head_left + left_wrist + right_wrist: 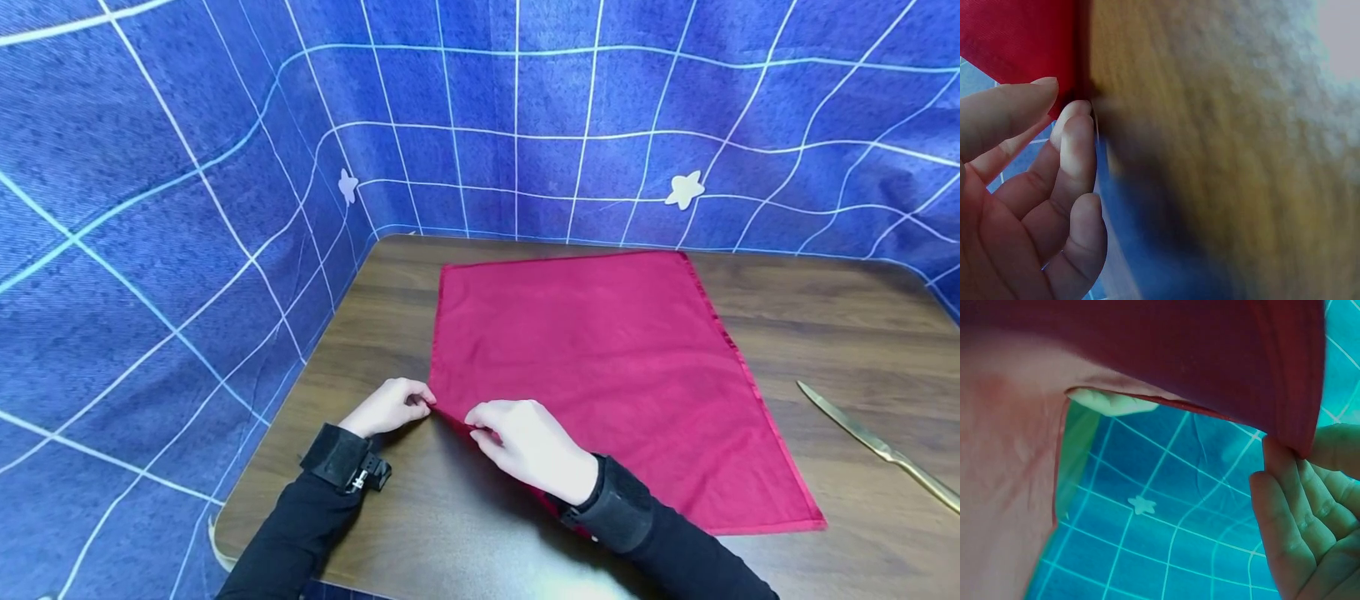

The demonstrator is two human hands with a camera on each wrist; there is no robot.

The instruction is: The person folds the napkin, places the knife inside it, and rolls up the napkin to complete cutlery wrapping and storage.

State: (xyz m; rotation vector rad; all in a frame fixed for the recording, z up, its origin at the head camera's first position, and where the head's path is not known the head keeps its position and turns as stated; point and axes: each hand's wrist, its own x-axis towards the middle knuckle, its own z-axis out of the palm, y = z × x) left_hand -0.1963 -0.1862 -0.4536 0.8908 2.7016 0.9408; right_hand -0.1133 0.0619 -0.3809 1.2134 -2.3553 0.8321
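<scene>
Wood-grain table (862, 300) with a crimson cloth (585, 333) spread mostly flat across it, gold-coloured knife (888, 452) off to the cloth's right. Right hand (536, 437) and left hand (386, 408) are both pinching its near-left edge, thumbs closed against curled fingers.

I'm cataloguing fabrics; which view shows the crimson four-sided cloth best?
The head view, where nearly the whole cloth shows. The left wrist view catches a small part; the right wrist view, a larger, cropped part.
</scene>
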